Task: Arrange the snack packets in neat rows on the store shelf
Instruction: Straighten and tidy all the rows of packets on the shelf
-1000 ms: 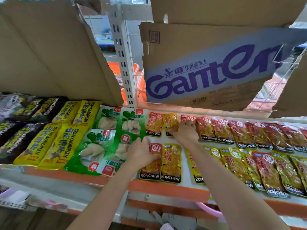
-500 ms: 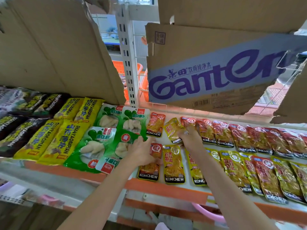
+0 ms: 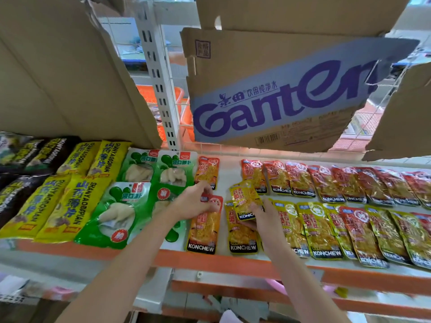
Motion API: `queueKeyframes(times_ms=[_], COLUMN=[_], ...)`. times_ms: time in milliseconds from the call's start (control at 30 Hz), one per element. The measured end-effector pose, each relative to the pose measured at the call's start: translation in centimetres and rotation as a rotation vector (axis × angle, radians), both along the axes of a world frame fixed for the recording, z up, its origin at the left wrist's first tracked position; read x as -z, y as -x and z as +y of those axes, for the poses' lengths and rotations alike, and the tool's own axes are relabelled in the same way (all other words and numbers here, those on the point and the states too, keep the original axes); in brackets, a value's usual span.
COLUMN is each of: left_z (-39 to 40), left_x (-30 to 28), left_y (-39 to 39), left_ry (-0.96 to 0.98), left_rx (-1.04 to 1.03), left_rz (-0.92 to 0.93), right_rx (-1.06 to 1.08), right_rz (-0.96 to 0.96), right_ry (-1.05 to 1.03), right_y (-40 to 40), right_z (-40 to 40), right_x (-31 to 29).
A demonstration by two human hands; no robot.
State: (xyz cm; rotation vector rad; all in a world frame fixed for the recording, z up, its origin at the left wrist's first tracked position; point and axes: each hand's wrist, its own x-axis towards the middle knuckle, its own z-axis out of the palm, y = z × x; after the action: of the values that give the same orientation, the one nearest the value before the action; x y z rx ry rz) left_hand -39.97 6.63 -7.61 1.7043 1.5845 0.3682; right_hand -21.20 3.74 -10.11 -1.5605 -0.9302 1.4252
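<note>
Fingers on my right hand (image 3: pixel 256 214) are curled round one yellow KONCHEW packet (image 3: pixel 245 199), lifted a bit and tilted off-square over the front row, because it doesn't belong loose like that and I'd guess it's headed for the bare gap in the back row (image 3: pixel 229 173) between the lone red-topped packet (image 3: pixel 207 172) and the rest of the red ones (image 3: pixel 300 178). Left hand (image 3: pixel 196 201) has its fingers bent down on the top edge of the red-topped front packet (image 3: pixel 205 224), pinning it so it doesn't slide while I fuss next to it; can't honestly tell if I'm pinching it or just pressing. Everything sits flat on the white shelf with the orange lip (image 3: pixel 233 257), labels facing me, which is the whole point. To the left, the green radish packs (image 3: pixel 130 201) and yellow SHANYAOBOPIAN bags (image 3: pixel 74 201) already look lined up. Annoying part is the torn Ganten cardboard (image 3: pixel 279 96) hanging low over the back row, plus another flap on the left (image 3: pixel 70 78), so reaching back means going in under them. The front row to the right (image 3: pixel 349 229) is overlapping and a bit skewed, probably needs a pass too.
</note>
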Motion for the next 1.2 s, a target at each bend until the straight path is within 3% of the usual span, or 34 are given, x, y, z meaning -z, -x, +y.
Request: queueKeyframes(times_ms=[67, 167, 267, 333, 433, 567, 667, 800, 900, 1000, 1200], left_z=[0.9, 2.8, 3.7, 3.7, 3.0, 2.1, 1.7, 0.2, -1.7, -2.8, -2.9], left_x=[-0.7, -1.8, -2.9, -3.1, -2.3, -0.9, -0.1, 0.9, 2.1, 3.1, 3.1], left_y=[0.3, 0.5, 0.1, -0.7, -1.6, -2.0, -2.2, -1.4, -0.8, -0.4, 0.8], left_ry=[0.038, -0.017, -0.065, -0.108, -0.117, -0.103, -0.212, -0.371, -0.469, -0.425, -0.301], left_rx=[-0.066, -0.158, -0.289, -0.334, -0.336, -0.337, -0.339, -0.309, -0.123, 0.094, 0.230], left_rz=[-0.188, -0.341, -0.552, -0.537, -0.451, -0.517, -0.407, -0.033, 0.201, 0.399, 0.415], right_rx=[-0.030, -0.142, -0.457, -0.638, -0.553, -0.319, -0.307, -0.268, -0.196, -0.228, -0.238], right_rz=[0.010, -0.221, -0.394, -0.469, -0.495, -0.175, -0.054, -0.278, -0.396, -0.442, -0.432], right_ry=[-0.005, -0.069, -0.064, -0.057, -0.094, 0.082, 0.112, -0.069, -0.124, -0.084, -0.017], right_y=[-0.4, -0.5, 0.1, 0.6, 0.6, 1.0, 1.5, 1.1, 0.7, 1.2, 2.2], right_z=[-0.2, -0.8, -1.5, -2.1, -1.8, -0.6, -0.5, 1.5, 3.9, 6.0, 8.2], right_x=[-0.2, -1.1, -1.7, -1.9, -1.9, -1.7, -1.9, -1.9, -1.4, -1.5, -2.3])
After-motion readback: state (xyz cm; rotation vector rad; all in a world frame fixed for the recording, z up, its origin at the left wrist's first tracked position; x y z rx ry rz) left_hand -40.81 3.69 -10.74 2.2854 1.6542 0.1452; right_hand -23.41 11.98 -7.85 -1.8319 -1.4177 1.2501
